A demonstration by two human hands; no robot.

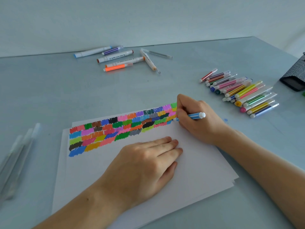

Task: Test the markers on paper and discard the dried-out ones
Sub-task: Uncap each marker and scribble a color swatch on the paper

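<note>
Right hand (196, 119) grips blue marker (195, 116); left hand (145, 166) flat on paper (189, 176).

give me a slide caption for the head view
Right hand scribbles with a blue marker on swatch-covered paper held flat by the left hand.

Two hands in play: the left hand (145, 164) flat at centre frame, the right hand (196, 119) just above and right of it with one blue-striped marker (194, 116). Top centre, a loose group of markers (118, 58): seven, counting the clear pen at its right end. Right side, a heaped pile of markers (242, 93), around twenty, too overlapped for an exact tally. Far left edge, blurred clear pens (18, 156), three or so. At least two sheets of paper (148, 187), stacked, carrying dozens of colour swatches (115, 131). One dark mesh holder (295, 76), right edge.
</note>
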